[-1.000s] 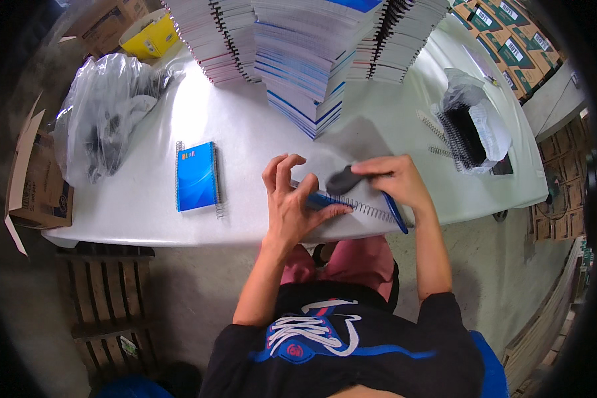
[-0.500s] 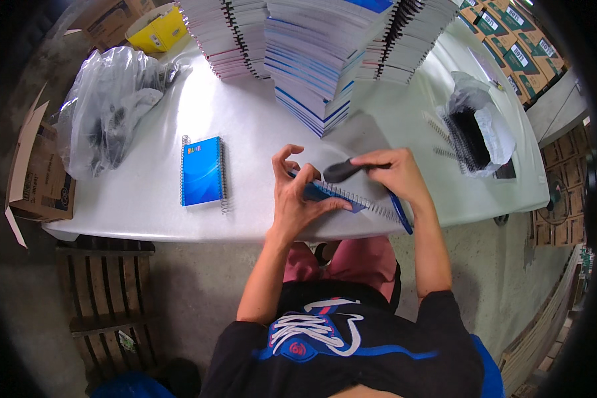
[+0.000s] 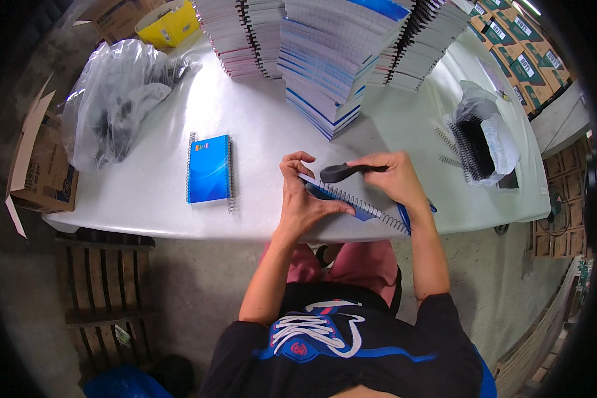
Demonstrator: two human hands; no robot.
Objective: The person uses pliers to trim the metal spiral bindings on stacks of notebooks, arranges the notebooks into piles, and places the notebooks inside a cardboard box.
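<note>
My left hand (image 3: 298, 196) grips a small blue-covered notebook (image 3: 363, 213), tilted up on its edge near the table's front. A dark wire coil (image 3: 351, 198) runs along the notebook's edge, and its loose end sticks out past the corner toward my right wrist. In my right hand (image 3: 393, 176) is a black, round-ended tool (image 3: 338, 173), its tip at the far end of the coil. Something blue and thin (image 3: 432, 207) shows beside my right wrist, partly hidden by it. To the left lies another blue spiral notebook (image 3: 209, 169), with a coil end trailing from its right edge.
Tall stacks of notebooks (image 3: 328, 73) rise at the table's far side. Loose coils (image 3: 448, 136) and a plastic bag of black coils (image 3: 487, 146) lie at right. A clear plastic bag (image 3: 116, 99), a cardboard box (image 3: 46, 162) and a yellow box (image 3: 169, 25) are at left.
The raised fingers of my left hand have come down closer to the notebook. The black tool stays at the coil's far end. The whole view has shifted slightly.
</note>
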